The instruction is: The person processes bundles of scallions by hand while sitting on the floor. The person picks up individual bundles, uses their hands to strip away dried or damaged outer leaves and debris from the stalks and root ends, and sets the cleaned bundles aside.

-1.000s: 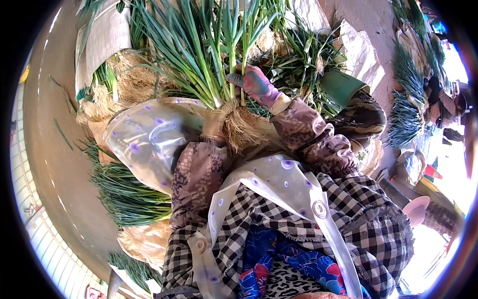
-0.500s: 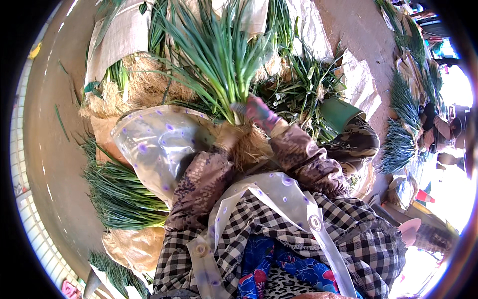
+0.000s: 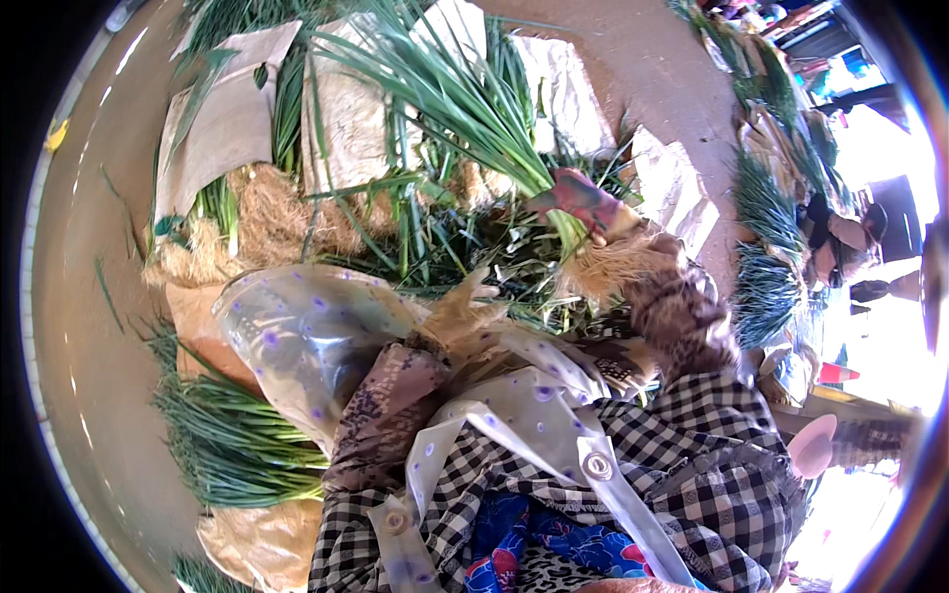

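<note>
My right hand [image 3: 585, 203], in a patterned reddish glove, grips a bunch of green onions [image 3: 474, 114] near the base of the stalks. Its long leaves point up and to the left; the pale stringy roots hang below the hand, by my camouflage sleeve [image 3: 682, 311]. Apart from the bunch, my left hand [image 3: 465, 311], in a tan glove, is held over my lap with its fingers stretched out and slightly blurred. Beneath it spreads a clear plastic apron [image 3: 297, 316] with purple dots. Loose green leaves [image 3: 425, 237] lie in a heap just beyond.
Root-on bunches [image 3: 267, 212] lie ahead, partly under pale sacking [image 3: 341, 114]. More green onions [image 3: 242, 440] rest at the left beside brown paper [image 3: 262, 544]. Across the ground at the right are other bunches [image 3: 771, 247] and an orange cone [image 3: 838, 373].
My right hand has carried the green onions to the right, and their leaves now tilt left. My left hand has come away from the roots. The whole view has shifted somewhat.
</note>
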A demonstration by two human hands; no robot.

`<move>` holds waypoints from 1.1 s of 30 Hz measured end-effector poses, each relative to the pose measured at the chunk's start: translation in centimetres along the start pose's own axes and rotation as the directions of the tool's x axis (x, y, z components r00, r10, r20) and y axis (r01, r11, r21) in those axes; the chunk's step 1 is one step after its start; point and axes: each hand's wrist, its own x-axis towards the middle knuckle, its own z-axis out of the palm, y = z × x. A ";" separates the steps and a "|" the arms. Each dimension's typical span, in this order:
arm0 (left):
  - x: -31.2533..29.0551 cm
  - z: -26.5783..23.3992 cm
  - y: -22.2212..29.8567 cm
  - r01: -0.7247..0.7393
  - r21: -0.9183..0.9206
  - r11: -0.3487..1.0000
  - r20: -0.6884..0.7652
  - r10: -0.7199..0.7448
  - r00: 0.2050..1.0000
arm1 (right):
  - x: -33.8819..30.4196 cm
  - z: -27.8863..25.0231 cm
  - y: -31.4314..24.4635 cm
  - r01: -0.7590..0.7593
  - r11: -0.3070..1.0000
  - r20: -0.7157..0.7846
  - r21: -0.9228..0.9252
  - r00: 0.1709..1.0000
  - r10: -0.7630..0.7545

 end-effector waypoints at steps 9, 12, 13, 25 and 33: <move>4.3 2.5 10.4 0.096 -0.486 0.869 0.167 -0.016 0.986 | -6.8 -0.3 -7.4 0.308 0.751 0.185 -0.584 0.952 -0.246; 5.9 3.4 15.1 -0.109 -0.692 0.714 0.033 0.181 0.983 | -7.5 3.8 -5.9 0.158 -0.149 0.212 -0.976 0.848 -0.486; 7.3 3.3 16.5 -0.177 -0.725 0.666 -0.022 0.235 0.972 | -7.6 4.7 -5.0 -0.044 -0.426 0.218 -0.904 0.810 -0.545; 6.5 -3.7 25.5 -0.789 -0.551 0.271 -0.795 0.117 0.595 | -10.8 8.4 -8.3 0.743 0.425 -0.213 -0.517 0.369 -0.905; 9.2 -2.2 23.6 -0.796 -0.482 0.367 -0.819 0.134 0.558 | 1.1 8.4 1.2 0.800 0.438 -0.394 -0.410 0.278 -0.876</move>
